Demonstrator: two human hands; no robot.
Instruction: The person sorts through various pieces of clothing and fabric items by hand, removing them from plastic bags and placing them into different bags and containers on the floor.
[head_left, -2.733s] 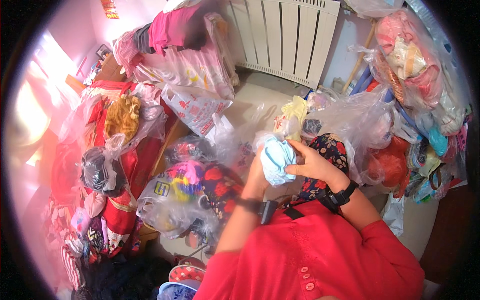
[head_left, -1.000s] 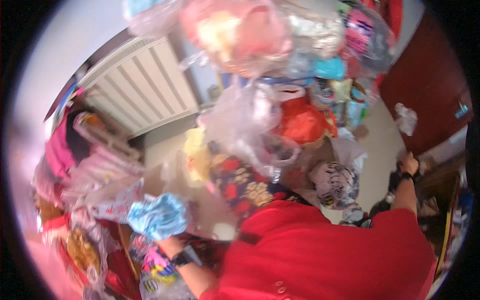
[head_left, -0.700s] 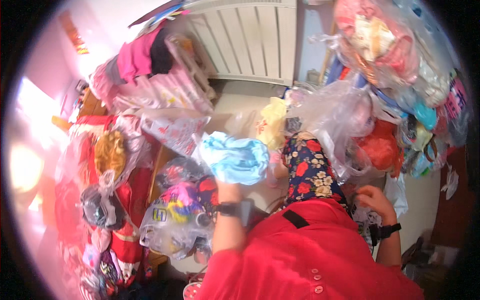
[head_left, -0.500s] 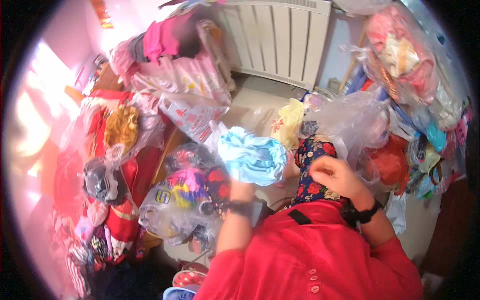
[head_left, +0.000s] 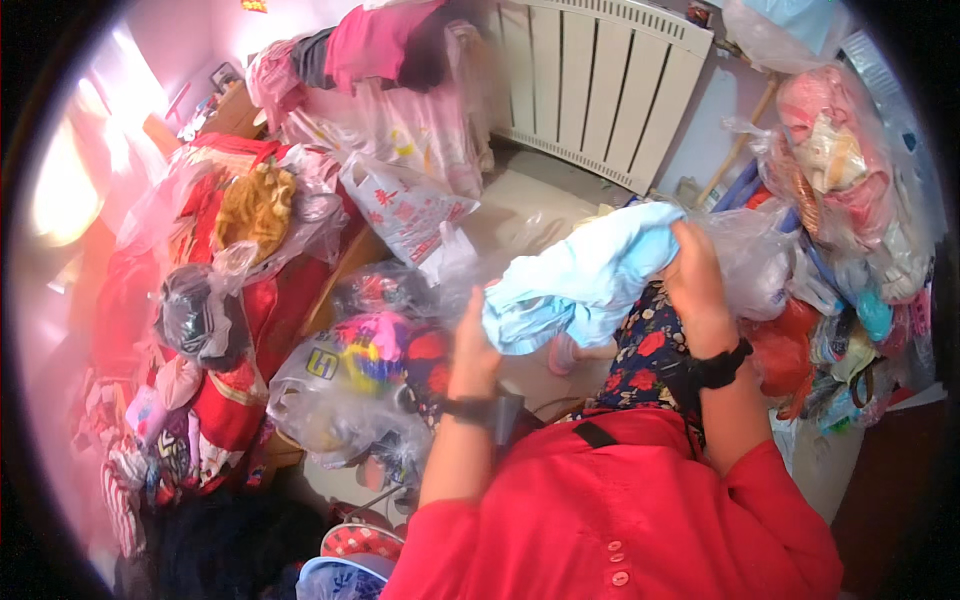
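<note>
Red top is nearest, at 6 o'clock (clock centred on the cloth, 12 = straight ahead), w/ a pale-blue basin at approx 7. L hand is at 8, nearer the body than the R hand, which is raised at 3. Light-blue cloth hangs btwn them, off the floor, bunched, long axis approx 8 to 2: from L fingers it lies toward 2, from R fingers toward 8–9. R fingers are clasped on the upper-R end, tips partly hidden; L fingers seem to grasp the lower-L end, though mostly behind fabric, so exact grip can't be told. Below, floral trousers show at 4–5. Further out: clear bag w/ bright contents at 8, orange-red bag btwn 3 & 4, white printed bag at 10. Farthest: pink-filled bag at 2, pink garment btwn 10 & 11, white radiator at 12.
</note>
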